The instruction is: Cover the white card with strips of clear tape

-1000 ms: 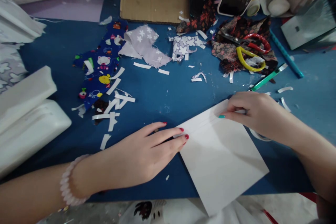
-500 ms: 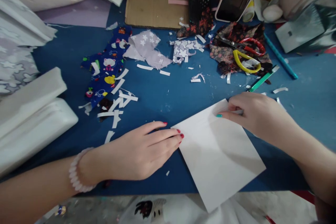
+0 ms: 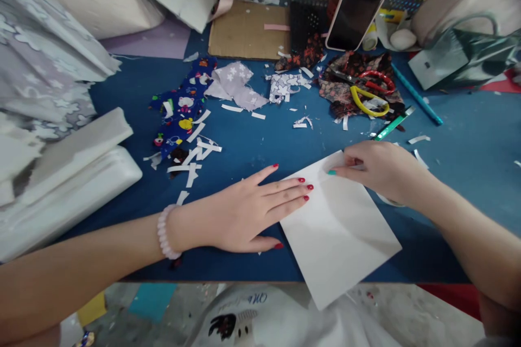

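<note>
A white square sheet, which looks like stiff card, lies turned at an angle, one corner jutting over the table's front edge. My left hand is flat with fingers spread, its fingertips resting on the sheet's left side. At the far right corner my right hand is closed, thumb on the sheet and fingers curled; what they pinch is hidden. A pale rounded edge shows beneath that hand, mostly covered. Just beyond it lies a green-handled cutter.
Scissors lie on dark floral cloth behind the sheet. White paper strips and a blue printed cloth lie to the left. A phone stands at the back, near cardboard. White foam-like blocks sit far left.
My left hand has slid right onto the sheet, and its fingers have spread. My right hand stays at the far corner. The view has shifted slightly.
</note>
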{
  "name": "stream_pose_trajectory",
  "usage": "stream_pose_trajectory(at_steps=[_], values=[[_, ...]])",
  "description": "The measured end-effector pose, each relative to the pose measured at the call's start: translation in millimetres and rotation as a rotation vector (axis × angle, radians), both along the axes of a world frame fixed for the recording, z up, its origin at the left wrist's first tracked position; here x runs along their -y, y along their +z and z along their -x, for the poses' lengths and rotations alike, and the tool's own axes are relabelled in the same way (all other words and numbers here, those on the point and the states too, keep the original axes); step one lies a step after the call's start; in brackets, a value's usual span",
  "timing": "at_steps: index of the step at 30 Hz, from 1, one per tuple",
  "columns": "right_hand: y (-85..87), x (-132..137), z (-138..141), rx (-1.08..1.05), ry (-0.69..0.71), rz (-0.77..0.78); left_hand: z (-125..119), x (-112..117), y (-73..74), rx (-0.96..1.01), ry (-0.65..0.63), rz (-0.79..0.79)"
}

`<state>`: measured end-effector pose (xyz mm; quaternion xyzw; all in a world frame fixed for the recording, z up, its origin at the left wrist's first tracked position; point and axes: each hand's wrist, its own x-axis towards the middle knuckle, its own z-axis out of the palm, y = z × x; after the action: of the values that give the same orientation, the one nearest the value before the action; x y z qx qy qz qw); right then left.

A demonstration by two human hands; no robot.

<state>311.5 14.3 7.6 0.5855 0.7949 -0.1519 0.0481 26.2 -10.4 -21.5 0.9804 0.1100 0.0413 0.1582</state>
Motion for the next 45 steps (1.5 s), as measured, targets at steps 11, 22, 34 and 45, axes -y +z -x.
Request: stream_pose_trajectory(at_steps=[11,22,34,45], values=[[5.9,-8,-25,-0.146,0.056,0.127,-2,2,0.6,-0.04,0.007,0.0],[16.0,-5,-15,-0.217,-0.043,0.277,-5,7,-0.3,-0.027,0.029,-0.033],[25.9,4,0,-0.25,-0.007,0.276,-12,17,-5.9,0.028,0.103,-0.13],[30.0,11,3,-0.302,0.02,0.311,-20,26,-5.2,0.049,0.146,-0.175]])
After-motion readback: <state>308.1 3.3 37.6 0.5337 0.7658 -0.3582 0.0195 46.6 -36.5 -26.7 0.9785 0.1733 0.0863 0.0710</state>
